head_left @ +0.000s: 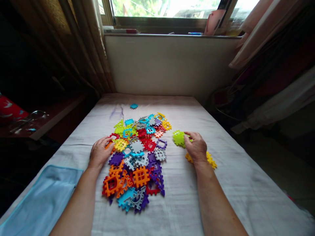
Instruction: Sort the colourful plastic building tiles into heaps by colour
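Observation:
A heap of plastic interlocking tiles (136, 146) in several colours lies in the middle of the cloth-covered surface. My left hand (99, 152) rests at the heap's left edge, its fingers stretched toward the pieces; the fingertips touch or nearly touch orange and red tiles beside a yellow window tile (120, 144). To the right of the heap, my right hand (197, 147) pinches a lime green tile (178, 138) between thumb and fingers. Beneath that hand and wrist lie yellow tiles (211, 160), partly hidden. An orange window tile (141, 176) lies on the near part of the heap.
One blue tile (134, 106) lies apart near the far edge. A light blue cloth or bag (44, 196) is at the near left. Beyond the white sheet (177, 111) stand a wall panel (169, 65) and a window; a pink cup (214, 22) is on the sill.

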Demonstrator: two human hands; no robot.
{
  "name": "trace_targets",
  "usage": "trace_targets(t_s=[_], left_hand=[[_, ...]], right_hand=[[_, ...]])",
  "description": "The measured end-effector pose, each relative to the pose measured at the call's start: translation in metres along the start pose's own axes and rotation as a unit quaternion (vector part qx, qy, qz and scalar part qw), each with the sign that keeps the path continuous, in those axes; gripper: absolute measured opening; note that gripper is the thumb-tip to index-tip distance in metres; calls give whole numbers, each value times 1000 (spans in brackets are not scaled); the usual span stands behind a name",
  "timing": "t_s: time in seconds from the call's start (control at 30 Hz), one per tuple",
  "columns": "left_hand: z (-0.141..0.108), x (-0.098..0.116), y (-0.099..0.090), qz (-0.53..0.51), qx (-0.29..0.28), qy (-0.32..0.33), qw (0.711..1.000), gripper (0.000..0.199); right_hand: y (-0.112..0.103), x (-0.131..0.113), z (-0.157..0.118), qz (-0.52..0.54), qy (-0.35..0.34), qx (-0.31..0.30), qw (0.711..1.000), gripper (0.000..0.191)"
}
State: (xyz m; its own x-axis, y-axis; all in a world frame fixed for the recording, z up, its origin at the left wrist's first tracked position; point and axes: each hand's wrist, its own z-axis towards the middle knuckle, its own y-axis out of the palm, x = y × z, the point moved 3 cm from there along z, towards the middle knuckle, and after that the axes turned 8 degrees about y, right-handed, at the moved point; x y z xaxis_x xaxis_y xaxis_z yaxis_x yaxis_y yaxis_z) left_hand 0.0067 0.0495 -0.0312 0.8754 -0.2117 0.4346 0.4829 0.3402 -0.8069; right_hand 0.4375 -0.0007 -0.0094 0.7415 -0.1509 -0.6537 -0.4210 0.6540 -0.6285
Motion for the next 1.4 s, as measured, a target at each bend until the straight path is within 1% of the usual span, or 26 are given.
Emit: trace_targets(t_s=[0.1,0.23,0.3,0.4,0.47,0.5,0.57,0.7,0.8,0.87,0.97,1.03,1.13,1.2,1.23,1.3,1.4], left_hand=[[0,-2,1,-9,-6,-3,1000,34],[2,-6,0,-43,-9,-26,999,27],[2,-8,-1,-86,-6,-45,995,26],[-1,-12,-2,-165,18,-90,982,31],[-2,-14,-3,-186,32,-110,976,33],[-3,-13,-3,-181,34,-109,977,33],[-3,-9,-3,-144,27,-83,986,34],[-1,1,-2,-46,-14,-23,999,34],[0,4,0,-27,-35,-13,999,28],[0,5,0,-35,-33,-12,999,25],[0,7,-4,-59,-10,-26,998,23],[-1,7,-9,-66,17,-61,996,26],[-5,8,-20,-38,71,-134,988,34],[-6,13,-27,-23,107,-155,982,37],[-6,17,-30,-26,122,-151,981,38],[-5,29,-33,-50,144,-123,981,38],[-3,55,-31,-120,139,-56,981,39]], right_hand=[[-5,0,3,30,-1,13,999,29],[-12,4,8,47,6,34,998,28],[-13,4,8,50,9,40,998,28],[-12,-1,6,58,-1,38,998,28],[-10,-6,4,68,-11,35,997,30],[-9,-9,3,72,-17,32,997,30],[-6,-12,1,76,-28,22,996,30],[-2,-15,-1,79,-38,3,996,28],[0,-16,-2,75,-35,-7,997,28],[1,-17,-3,73,-37,-14,997,27],[3,-21,-5,76,-45,-22,996,28],[4,-24,-6,82,-54,-24,995,28],[5,-27,-7,86,-65,-29,994,26],[6,-31,-9,91,-71,-36,993,25],[6,-34,-10,95,-74,-40,992,25],[8,-43,-14,106,-77,-55,990,26],[14,-61,-25,151,-64,-116,980,26]])
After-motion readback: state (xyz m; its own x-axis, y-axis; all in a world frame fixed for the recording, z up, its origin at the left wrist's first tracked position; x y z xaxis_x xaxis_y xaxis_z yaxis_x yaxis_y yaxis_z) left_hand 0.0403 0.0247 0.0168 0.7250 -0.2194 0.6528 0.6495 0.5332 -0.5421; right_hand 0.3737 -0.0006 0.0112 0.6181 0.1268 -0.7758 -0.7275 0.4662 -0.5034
